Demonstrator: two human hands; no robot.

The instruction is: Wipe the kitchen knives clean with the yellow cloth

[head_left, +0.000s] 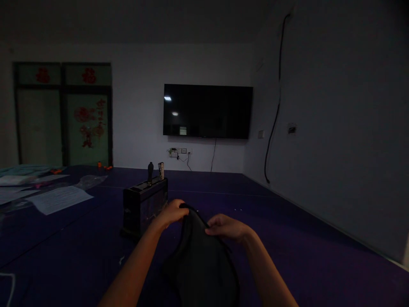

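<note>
A dark grey cloth (206, 264) with black trim along its edge hangs between my hands, over the purple tabletop. Its lower part runs out of the bottom of the view, and the dim light hides its full shape. My left hand (172, 212) pinches the trim at the cloth's top corner. A little lower and to the right, my right hand (227, 227) grips the same edge between thumb and fingers. Just left of my left hand stands a black knife block (143, 204), with a black handle (150, 172) and a light patterned handle (161, 170) sticking up from it.
The purple table (281, 256) reaches to the walls. Printed sheets (60, 199) and clear plastic (91, 182) lie at the left, with small orange pieces (99, 164) farther back. A television (207, 111) hangs on the far wall; a black cable (275, 123) runs down the right wall.
</note>
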